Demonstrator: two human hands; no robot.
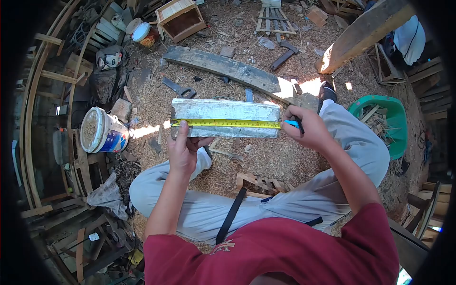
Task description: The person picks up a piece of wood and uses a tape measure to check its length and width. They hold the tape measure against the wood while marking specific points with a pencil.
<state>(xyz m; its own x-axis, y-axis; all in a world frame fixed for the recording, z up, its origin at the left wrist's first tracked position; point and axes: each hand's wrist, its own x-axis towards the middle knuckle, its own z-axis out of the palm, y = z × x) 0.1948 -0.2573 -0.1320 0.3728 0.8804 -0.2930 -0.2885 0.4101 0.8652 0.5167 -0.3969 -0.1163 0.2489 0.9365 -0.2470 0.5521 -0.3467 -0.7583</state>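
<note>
My left hand (183,147) grips the left end of a short grey wooden board (225,111) and pins the tip of a yellow tape measure (228,123) against it. The tape lies stretched along the board's lower edge. My right hand (306,128) holds the tape measure's blue case at the board's right end. The board is held level above my lap, over ground covered in wood shavings.
A long dark plank (228,69) lies on the ground beyond the board, with a hand saw (178,88) beside it. A white bucket (102,130) stands at left, a green basin (384,123) of wood scraps at right, a wooden crate (180,19) farther back.
</note>
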